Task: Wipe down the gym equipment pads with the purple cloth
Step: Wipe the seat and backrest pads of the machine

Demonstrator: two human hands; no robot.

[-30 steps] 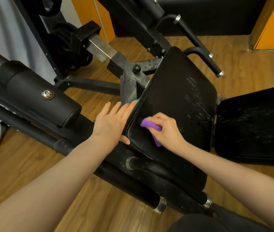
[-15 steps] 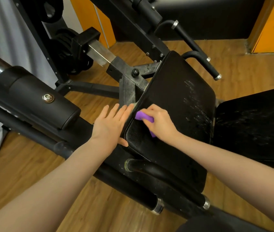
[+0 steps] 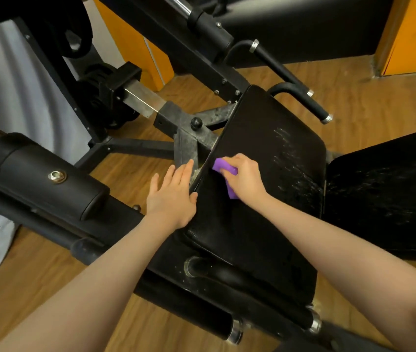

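The right hand (image 3: pixel 246 177) is gripping the purple cloth (image 3: pixel 224 171), fingers curled over it, pressing it against the black seat pad (image 3: pixel 265 199) near the pad's left edge. The left hand (image 3: pixel 172 196) is lying flat with straight fingers against that same left edge. A second black pad (image 3: pixel 385 199) is sitting just right of the seat pad, above the wooden floor (image 3: pixel 36 275)

Wooden floor (image 3: pixel 130 174) — black machine frame (image 3: pixel 135 146) on it.
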